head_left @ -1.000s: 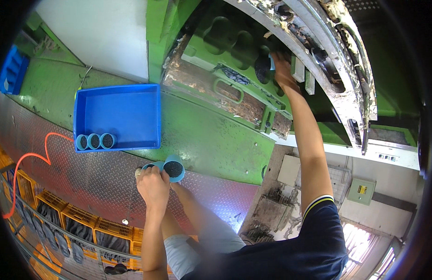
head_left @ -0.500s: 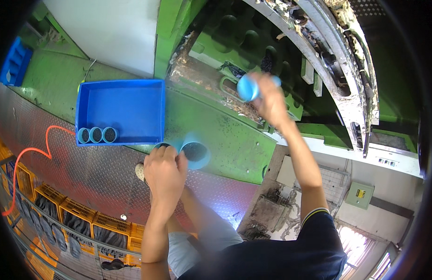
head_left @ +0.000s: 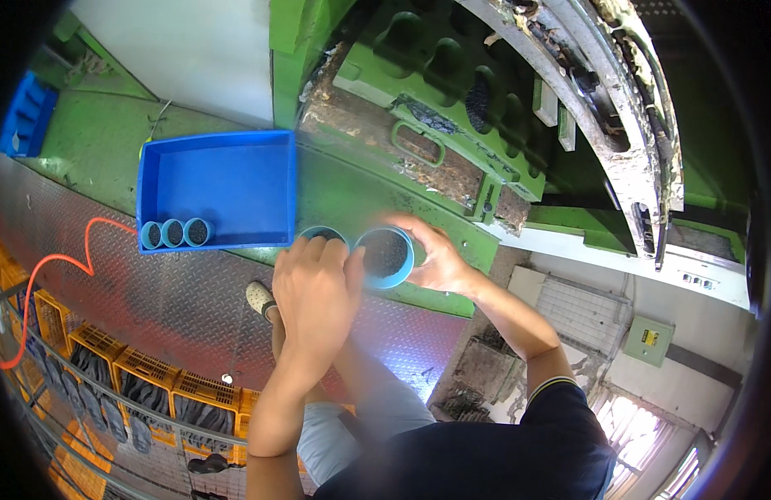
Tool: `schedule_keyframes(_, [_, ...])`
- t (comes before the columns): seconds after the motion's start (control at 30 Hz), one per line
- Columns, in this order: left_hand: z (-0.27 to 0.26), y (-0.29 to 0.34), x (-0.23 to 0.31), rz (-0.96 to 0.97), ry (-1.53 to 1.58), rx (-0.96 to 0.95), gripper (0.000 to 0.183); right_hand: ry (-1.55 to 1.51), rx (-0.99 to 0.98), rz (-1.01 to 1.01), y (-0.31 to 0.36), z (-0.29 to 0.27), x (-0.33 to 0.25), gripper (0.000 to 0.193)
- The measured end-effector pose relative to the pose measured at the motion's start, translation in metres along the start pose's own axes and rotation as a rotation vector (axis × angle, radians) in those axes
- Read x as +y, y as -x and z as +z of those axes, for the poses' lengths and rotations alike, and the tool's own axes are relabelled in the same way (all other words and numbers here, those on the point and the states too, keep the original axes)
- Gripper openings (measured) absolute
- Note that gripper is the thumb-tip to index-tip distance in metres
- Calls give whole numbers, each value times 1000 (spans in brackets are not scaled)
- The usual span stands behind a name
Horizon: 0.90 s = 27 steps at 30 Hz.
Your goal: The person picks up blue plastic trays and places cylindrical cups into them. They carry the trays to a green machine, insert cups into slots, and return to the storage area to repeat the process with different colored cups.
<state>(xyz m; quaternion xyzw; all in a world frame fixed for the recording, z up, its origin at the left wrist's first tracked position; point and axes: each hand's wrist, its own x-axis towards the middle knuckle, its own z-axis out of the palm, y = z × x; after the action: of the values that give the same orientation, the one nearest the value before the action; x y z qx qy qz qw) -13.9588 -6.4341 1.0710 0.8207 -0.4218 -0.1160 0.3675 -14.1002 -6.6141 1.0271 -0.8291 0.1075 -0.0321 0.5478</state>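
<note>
Two light-blue cups with dark granules inside are held side by side in front of me. My left hand (head_left: 317, 287) is closed at the left cup (head_left: 321, 232), covering most of it, with its thumb at the rim of the right cup (head_left: 386, 256). Fingers of my right hand (head_left: 431, 258) curve around the right cup's outer side. Whether another cup is nested under it, I cannot tell. Beyond them, a green mould (head_left: 435, 79) has several rounded cavities; dark granules (head_left: 480, 100) lie in one of them.
To the left, a blue tray (head_left: 219, 187) holds three small granule-filled cups (head_left: 174, 232) in its near corner. A curved, crusted metal frame (head_left: 598, 108) overhangs the mould. Yellow crates (head_left: 144, 387) of dark soles stand lower left. An orange hose (head_left: 48, 258) runs beside the tray.
My right hand has come back from over the mould, where it held a light-blue cup, to the right-hand cup. My left hand has shifted slightly right with the cups.
</note>
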Motion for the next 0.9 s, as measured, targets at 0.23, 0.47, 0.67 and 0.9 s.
schedule_keyframes(0.23, [4, 8, 5, -24, -68, 160, 23, 189, 324, 79, -19, -60, 15, 82])
schedule_keyframes(0.47, [10, 26, -11, -59, -126, 199, 20, 968, 561, 230, -89, -167, 43, 73])
schedule_keyframes(0.67, [18, 51, -26, -154, -163, 161, 18, 1202, 311, 180, -117, -190, 59, 72])
schedule_keyframes(0.9, [15, 62, -41, -238, -189, 162, 16, 1472, 348, 181, -158, -204, 73, 72])
